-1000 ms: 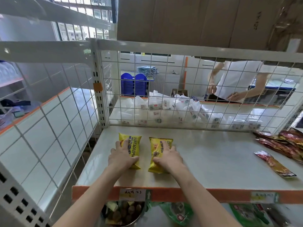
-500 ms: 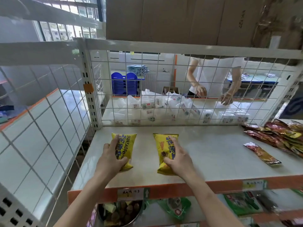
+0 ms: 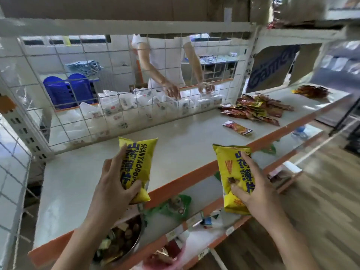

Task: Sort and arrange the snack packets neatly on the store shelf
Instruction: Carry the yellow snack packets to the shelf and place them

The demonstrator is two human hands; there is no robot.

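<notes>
Smooth white shelf board (image 3: 175,137) with an orange lip, backed by wire mesh (image 3: 78,114), carries a loose heap of crinkled red foil packets (image 3: 257,108) at its far right. Below, a round metal bowl (image 3: 124,240) holds wrapped sweets. Both hands are holding: the left hand (image 3: 115,190) grips a puffy yellow packet (image 3: 140,158) over the shelf front, and the right hand (image 3: 255,190) grips a second yellow packet (image 3: 229,168) just off the lip.

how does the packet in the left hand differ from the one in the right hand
The left packet, gripped by the left hand, is over the shelf; the right packet, gripped by the right hand, is out past its orange edge. The left packet shows Latin lettering; the right packet shows an orange emblem and a food picture. Both are yellow with blue characters.
</notes>
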